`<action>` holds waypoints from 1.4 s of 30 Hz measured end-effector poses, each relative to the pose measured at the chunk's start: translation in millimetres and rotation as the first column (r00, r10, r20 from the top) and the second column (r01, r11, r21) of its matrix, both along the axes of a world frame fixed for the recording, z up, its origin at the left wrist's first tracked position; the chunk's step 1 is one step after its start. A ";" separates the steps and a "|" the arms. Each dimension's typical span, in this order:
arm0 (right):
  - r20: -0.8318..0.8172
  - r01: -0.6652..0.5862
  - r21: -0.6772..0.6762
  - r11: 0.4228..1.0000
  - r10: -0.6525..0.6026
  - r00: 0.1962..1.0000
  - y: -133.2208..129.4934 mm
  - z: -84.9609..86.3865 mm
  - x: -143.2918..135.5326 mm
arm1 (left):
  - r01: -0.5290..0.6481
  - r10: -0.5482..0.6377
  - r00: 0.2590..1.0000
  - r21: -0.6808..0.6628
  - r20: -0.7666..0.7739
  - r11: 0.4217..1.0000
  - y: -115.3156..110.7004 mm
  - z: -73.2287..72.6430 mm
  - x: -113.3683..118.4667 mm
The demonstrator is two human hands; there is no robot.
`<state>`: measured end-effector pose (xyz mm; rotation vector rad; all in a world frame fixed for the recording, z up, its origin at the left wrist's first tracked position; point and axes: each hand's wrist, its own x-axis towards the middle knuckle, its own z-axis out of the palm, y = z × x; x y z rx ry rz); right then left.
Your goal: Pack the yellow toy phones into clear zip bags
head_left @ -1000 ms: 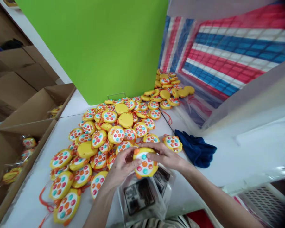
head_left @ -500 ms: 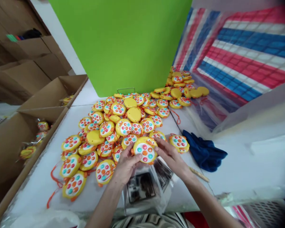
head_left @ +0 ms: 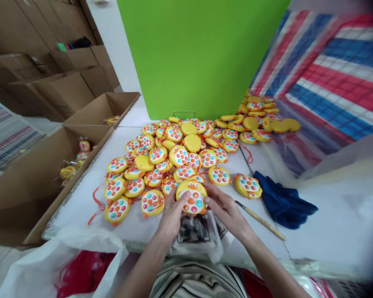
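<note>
Between my two hands is a yellow duck-shaped toy (head_left: 192, 198) with a white face and coloured dots, its printed side up. My left hand (head_left: 173, 213) grips its left edge, thumb on top. The fingers of my right hand (head_left: 225, 206) close on its right edge. Beyond my hands lies a pile of similar toys (head_left: 158, 155), some turned plain side up, several with orange cords. One more toy (head_left: 248, 186) lies apart to the right. Clear plastic bags (head_left: 194, 236) with a dark printed area lie under my hands.
A blue cloth (head_left: 286, 203) and a wooden-handled tool (head_left: 262, 221) lie at right. An open cardboard box (head_left: 46, 211) with bagged toys stands left, a white bag (head_left: 65, 244) with red contents at front left. A green panel (head_left: 202, 54) rises behind the pile.
The camera view has swung left, so the scene sits further right and more of the white bag shows. The held toy has turned slightly, and my left thumb reaches further over it.
</note>
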<state>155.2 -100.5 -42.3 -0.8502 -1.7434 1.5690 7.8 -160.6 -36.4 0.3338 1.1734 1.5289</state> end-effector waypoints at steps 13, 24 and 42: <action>-0.002 -0.102 -0.055 0.993 0.102 0.995 -27.0 -8.8 -25.7 | -0.050 0.049 0.997 0.016 0.061 0.999 -30.7 -8.3 -17.2; -0.238 0.111 -0.444 0.889 -0.237 0.942 73.5 26.6 -75.7 | -0.204 0.100 0.726 -0.075 -0.680 0.976 -116.5 20.5 -70.4; 0.666 -0.761 0.648 -0.029 0.507 0.547 -138.0 -30.6 -175.9 | -0.684 -0.641 0.402 -0.680 -0.653 0.264 -340.0 -8.6 -237.6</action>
